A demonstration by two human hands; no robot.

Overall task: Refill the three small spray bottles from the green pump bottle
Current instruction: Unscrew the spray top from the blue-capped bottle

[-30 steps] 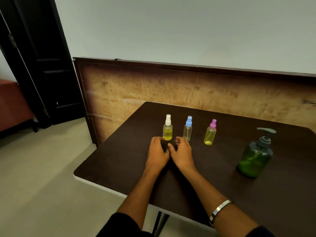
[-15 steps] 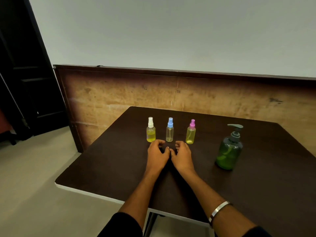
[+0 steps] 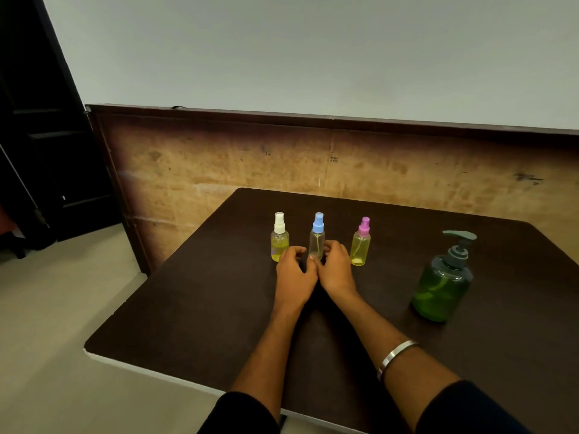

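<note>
Dark table point(image 3: 200, 308) bears three spray bottles point(image 3: 317, 236), one green pump bottle point(image 3: 443, 286), two loosely curled, empty hands point(image 3: 313, 274).

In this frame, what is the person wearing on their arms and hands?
Both forearms are bare, with dark sleeves pushed up near the elbows at the bottom of the view. The right arm carries a plain silver metal bangle above the wrist. The left hand and right hand are bare: no gloves, and no rings or watch that the view shows.
</note>
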